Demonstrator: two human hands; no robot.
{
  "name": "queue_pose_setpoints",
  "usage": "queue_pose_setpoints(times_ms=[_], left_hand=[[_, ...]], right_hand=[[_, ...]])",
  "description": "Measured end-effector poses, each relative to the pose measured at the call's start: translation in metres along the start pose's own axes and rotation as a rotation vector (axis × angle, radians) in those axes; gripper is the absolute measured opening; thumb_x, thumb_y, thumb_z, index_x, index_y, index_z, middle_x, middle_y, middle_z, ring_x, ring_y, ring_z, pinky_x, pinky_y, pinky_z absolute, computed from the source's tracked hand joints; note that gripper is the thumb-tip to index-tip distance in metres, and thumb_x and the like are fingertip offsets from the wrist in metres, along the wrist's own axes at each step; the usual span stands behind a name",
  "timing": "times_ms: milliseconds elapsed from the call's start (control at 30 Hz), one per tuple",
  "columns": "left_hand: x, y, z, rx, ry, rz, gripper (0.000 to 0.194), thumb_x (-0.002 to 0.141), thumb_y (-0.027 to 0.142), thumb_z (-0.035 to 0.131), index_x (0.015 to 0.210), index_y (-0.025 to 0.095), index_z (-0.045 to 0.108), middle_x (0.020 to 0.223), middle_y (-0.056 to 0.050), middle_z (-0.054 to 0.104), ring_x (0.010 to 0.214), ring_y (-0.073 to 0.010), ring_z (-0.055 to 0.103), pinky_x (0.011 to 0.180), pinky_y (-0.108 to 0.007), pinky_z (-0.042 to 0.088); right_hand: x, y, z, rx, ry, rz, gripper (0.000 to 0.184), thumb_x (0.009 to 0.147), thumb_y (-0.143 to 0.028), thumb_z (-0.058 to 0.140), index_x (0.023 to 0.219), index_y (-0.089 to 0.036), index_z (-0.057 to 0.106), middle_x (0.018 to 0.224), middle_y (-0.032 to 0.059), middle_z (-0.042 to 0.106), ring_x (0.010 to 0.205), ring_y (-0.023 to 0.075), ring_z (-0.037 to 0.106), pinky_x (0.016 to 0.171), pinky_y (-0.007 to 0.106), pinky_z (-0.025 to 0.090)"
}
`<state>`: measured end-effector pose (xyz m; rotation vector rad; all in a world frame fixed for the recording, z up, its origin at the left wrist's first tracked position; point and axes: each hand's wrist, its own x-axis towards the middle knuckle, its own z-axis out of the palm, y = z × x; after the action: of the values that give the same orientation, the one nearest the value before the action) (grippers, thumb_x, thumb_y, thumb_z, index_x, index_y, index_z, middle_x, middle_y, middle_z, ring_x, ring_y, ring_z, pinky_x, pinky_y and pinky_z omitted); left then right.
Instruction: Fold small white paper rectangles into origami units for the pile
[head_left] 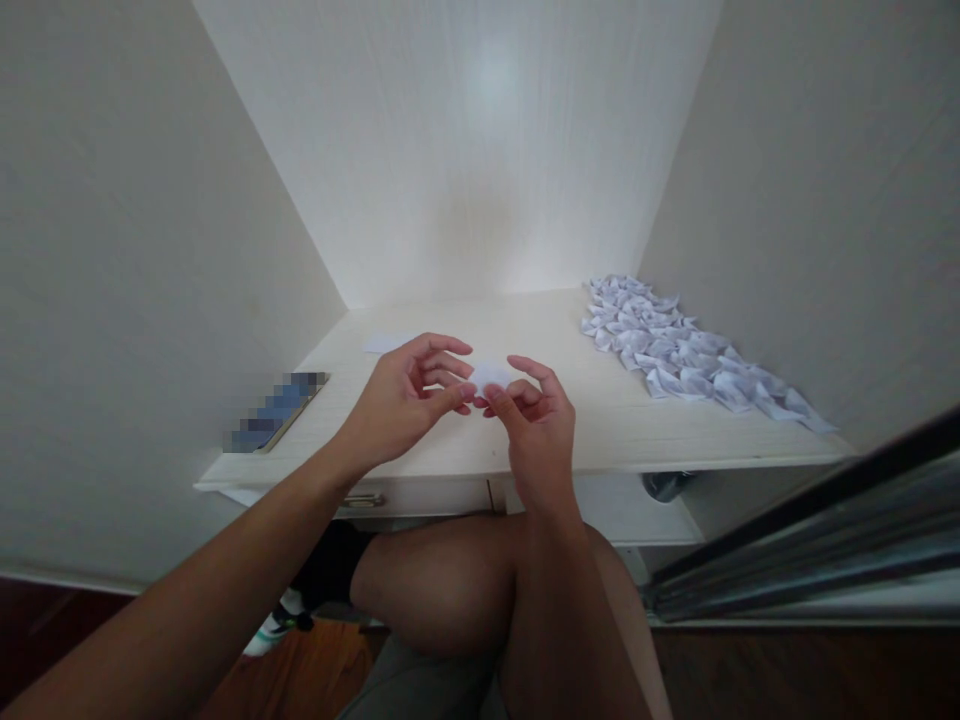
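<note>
A small piece of white paper point(491, 375) is held up between my two hands, just above the white desk top point(442, 445). My right hand point(536, 415) pinches its lower edge between thumb and fingers, with the index finger raised. At the paper's left edge, the thumb and fingertips of my left hand point(412, 395) are closed together, while the upper fingers stay loosely curved. Fingers partly cover the paper, so its folds are hard to make out. Behind my left hand, a flat white paper sheet point(386, 343) lies on the desk.
Many folded white paper pieces point(675, 345) are spread in rows along the desk's right side. A phone point(281, 410) with a blurred screen lies at the left. Walls enclose the left, back and right. Under the desk top are a drawer handle point(364, 500) and a dark object point(666, 486).
</note>
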<state>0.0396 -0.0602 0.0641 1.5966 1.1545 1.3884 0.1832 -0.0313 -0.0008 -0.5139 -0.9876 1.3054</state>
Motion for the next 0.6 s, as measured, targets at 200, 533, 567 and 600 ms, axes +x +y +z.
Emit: queue_pose_setpoints(times_ms=[200, 533, 567, 600], left_hand=[[-0.009, -0.008, -0.002, 0.156, -0.021, 0.26, 0.018, 0.084, 0.016, 0.081, 0.102, 0.02, 0.082, 0.093, -0.005, 0.077, 0.083, -0.0143, 0.071, 0.074, -0.026, 0.061], [0.002, 0.0, -0.027, 0.089, -0.235, 0.181, 0.023, 0.087, 0.013, 0.08, 0.105, 0.027, 0.084, 0.098, -0.004, 0.079, 0.088, -0.0147, 0.072, 0.076, -0.025, 0.06], [0.002, 0.001, -0.027, 0.098, -0.241, 0.19, 0.024, 0.087, 0.013, 0.079, 0.105, 0.027, 0.084, 0.097, -0.004, 0.079, 0.087, -0.0141, 0.072, 0.075, -0.024, 0.06], [0.002, 0.002, -0.028, 0.103, -0.242, 0.201, 0.025, 0.087, 0.012, 0.079, 0.106, 0.027, 0.084, 0.097, -0.004, 0.078, 0.086, -0.0135, 0.072, 0.074, -0.023, 0.06]], right_hand=[[-0.004, -0.001, 0.005, -0.013, -0.051, -0.052, 0.03, 0.083, -0.028, 0.081, 0.11, -0.027, 0.068, 0.066, -0.0096, 0.062, 0.065, 0.0122, 0.065, 0.07, 0.028, 0.055], [-0.004, -0.023, -0.016, -0.148, -0.287, -0.124, 0.015, 0.087, -0.019, 0.076, 0.097, -0.029, 0.08, 0.087, -0.0012, 0.075, 0.079, 0.0146, 0.068, 0.077, 0.031, 0.057], [-0.004, -0.024, -0.017, -0.156, -0.291, -0.102, 0.016, 0.085, -0.018, 0.077, 0.096, -0.03, 0.081, 0.089, -0.0011, 0.075, 0.08, 0.015, 0.069, 0.079, 0.031, 0.057], [-0.003, -0.024, -0.018, -0.166, -0.29, -0.082, 0.017, 0.084, -0.018, 0.079, 0.095, -0.03, 0.081, 0.089, -0.0011, 0.076, 0.082, 0.0154, 0.069, 0.08, 0.032, 0.057]])
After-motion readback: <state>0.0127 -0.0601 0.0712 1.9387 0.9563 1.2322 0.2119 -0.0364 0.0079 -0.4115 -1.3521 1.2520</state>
